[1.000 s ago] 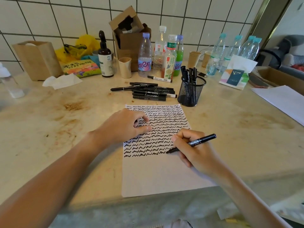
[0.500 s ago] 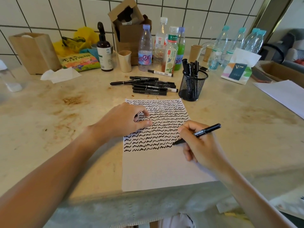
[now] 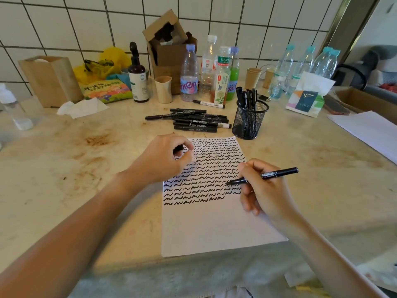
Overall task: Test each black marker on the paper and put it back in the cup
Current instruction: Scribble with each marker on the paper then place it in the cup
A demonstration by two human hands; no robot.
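The paper is white, its upper half covered in rows of black wavy squiggles. The marker is black with pale lettering, like the loose black markers nearer the counter's back edge. The mesh cup is black. The counter is cream with brown stains. The wall tiles are white with dark grout.

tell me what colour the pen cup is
Black wire mesh cup, clearest in the head view.
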